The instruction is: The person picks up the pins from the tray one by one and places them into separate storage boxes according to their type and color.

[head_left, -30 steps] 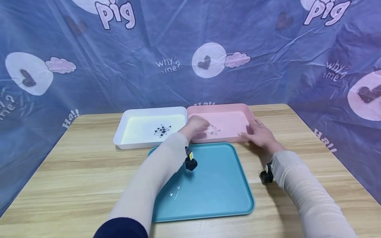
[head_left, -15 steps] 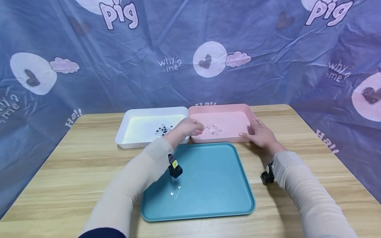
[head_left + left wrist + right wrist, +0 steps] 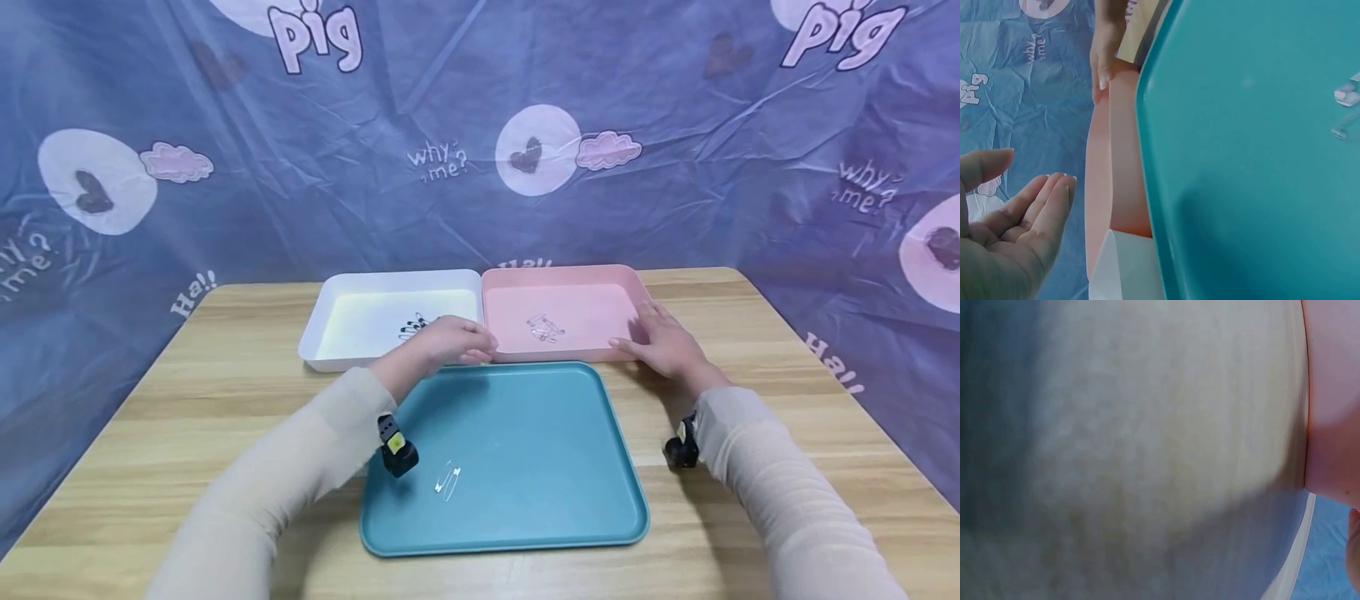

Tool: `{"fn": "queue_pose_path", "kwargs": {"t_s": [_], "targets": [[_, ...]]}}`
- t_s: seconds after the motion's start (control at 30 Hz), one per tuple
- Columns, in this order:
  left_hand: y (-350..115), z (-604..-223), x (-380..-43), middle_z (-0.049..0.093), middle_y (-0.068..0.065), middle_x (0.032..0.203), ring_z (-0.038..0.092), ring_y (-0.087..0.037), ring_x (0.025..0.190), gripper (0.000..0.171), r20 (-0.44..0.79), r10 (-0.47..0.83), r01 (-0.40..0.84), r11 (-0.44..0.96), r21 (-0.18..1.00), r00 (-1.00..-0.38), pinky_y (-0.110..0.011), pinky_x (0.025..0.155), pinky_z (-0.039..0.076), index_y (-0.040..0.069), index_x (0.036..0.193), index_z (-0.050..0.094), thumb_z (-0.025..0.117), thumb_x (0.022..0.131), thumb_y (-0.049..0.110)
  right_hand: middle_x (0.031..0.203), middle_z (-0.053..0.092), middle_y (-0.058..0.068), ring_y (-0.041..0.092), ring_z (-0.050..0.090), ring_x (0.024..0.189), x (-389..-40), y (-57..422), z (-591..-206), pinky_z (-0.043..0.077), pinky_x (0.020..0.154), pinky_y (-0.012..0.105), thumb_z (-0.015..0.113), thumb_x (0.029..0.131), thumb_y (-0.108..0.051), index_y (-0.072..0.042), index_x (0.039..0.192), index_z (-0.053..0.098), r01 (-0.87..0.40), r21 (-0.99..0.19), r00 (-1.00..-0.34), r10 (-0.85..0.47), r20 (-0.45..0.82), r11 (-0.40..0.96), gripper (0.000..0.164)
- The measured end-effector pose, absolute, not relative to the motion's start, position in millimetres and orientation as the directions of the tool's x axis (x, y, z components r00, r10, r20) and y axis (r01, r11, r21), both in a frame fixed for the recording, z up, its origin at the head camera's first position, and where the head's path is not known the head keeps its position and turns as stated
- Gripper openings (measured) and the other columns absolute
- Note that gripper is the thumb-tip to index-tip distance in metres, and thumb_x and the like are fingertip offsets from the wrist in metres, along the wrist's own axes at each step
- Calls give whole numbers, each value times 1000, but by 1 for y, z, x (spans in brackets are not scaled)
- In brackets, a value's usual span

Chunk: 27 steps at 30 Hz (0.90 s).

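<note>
My left hand (image 3: 450, 337) is over the meeting front corners of the white and pink trays. In the left wrist view its thumb and fingers stand apart with nothing between them. My right hand (image 3: 667, 342) rests at the right front corner of the pink tray (image 3: 525, 357), fingers along the side rim and thumb at the front rim. Several silver safety pins (image 3: 544, 328) lie in the pink tray. Black safety pins (image 3: 412, 324) lie in the white tray (image 3: 321, 333), partly hidden behind the left hand. A few silver safety pins (image 3: 450, 483) lie in the teal tray.
The teal tray (image 3: 510, 450) lies at the front, close against the two shallow trays behind it. All stand on a wooden table (image 3: 187, 400). A blue printed cloth (image 3: 337, 192) hangs behind the table.
My left hand has drawn back from the pins in the pink tray, moving left and toward me. The right hand stays at the pink tray's corner.
</note>
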<state>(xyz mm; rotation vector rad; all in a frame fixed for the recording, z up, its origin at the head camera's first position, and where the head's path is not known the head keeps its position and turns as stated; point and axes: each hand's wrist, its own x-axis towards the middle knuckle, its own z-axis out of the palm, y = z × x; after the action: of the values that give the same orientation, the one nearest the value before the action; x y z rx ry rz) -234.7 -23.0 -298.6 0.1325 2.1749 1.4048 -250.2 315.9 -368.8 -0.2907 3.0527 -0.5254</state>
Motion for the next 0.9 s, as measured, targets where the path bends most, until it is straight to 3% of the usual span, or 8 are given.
{"fn": "queue_pose_path", "kwargs": {"t_s": [0.37,0.7,0.9], "targets": [[-57,-310,-215,60,-10,102,57,-20,94,32,-389,456,-132,499,856,-800,-34,86,42,-4,102,58,58,81,21,140,3,24,41,3,125,-253,314,-368,7,98,54,45,79,-58,4,136,4,-178,-357,-982,-190,1,917,93],[-78,-322,-203,59,-17,102,57,-24,95,31,-408,514,-175,441,880,-755,-31,82,45,-8,103,55,58,81,13,139,4,26,42,4,125,-254,314,-367,7,98,53,48,79,-55,7,135,6,-185,-389,-982,-187,33,902,94],[-86,-331,-199,61,-14,97,59,-21,89,31,-435,516,-204,444,873,-738,-31,80,45,-6,103,57,61,77,10,138,3,28,42,4,125,-256,312,-367,6,99,52,47,79,-56,9,134,5,-178,-375,-983,-184,20,910,95]]}}
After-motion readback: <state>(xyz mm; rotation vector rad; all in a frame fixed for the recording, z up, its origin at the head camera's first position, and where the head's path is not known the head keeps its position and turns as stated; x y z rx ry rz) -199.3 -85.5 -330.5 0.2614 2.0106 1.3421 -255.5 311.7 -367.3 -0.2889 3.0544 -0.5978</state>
